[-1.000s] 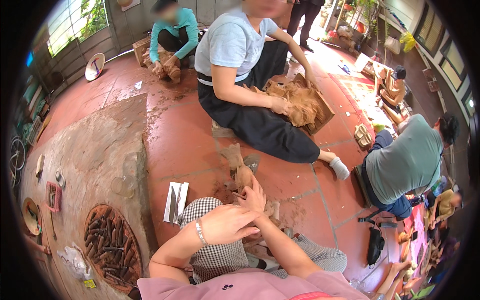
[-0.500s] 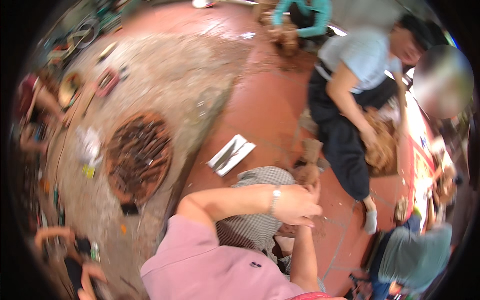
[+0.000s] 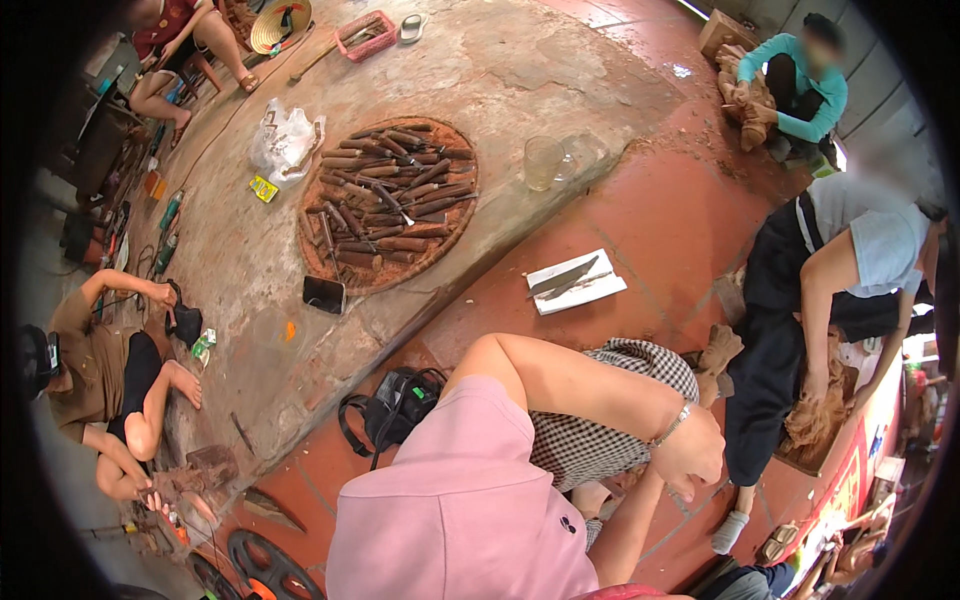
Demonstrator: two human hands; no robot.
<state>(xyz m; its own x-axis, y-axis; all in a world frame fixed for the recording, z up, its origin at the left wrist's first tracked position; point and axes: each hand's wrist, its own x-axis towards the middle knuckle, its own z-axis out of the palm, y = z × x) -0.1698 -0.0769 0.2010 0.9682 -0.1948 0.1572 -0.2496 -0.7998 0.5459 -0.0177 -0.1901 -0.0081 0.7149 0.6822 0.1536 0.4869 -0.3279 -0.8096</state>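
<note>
We find R hand hidden behind L hand (image 3: 690, 450), only R forearm (image 3: 622, 530) showing; L hand's grip we can't tell. Carving (image 3: 719, 352) part. hidden behind checked trousers (image 3: 585, 445). Red top (image 3: 165, 38), upper L: wearer's head cut off. Teal-sleeved worker (image 3: 795, 95): face blurred.

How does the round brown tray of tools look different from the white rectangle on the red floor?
The tray is round and brown; the white rectangle has straight edges.
The tray is heaped with many wooden-handled tools; the rectangle carries just a few dark, slender pieces.
The tray sits on the grey slab, the rectangle on red tiles.
Both bear long, narrow items.
</note>
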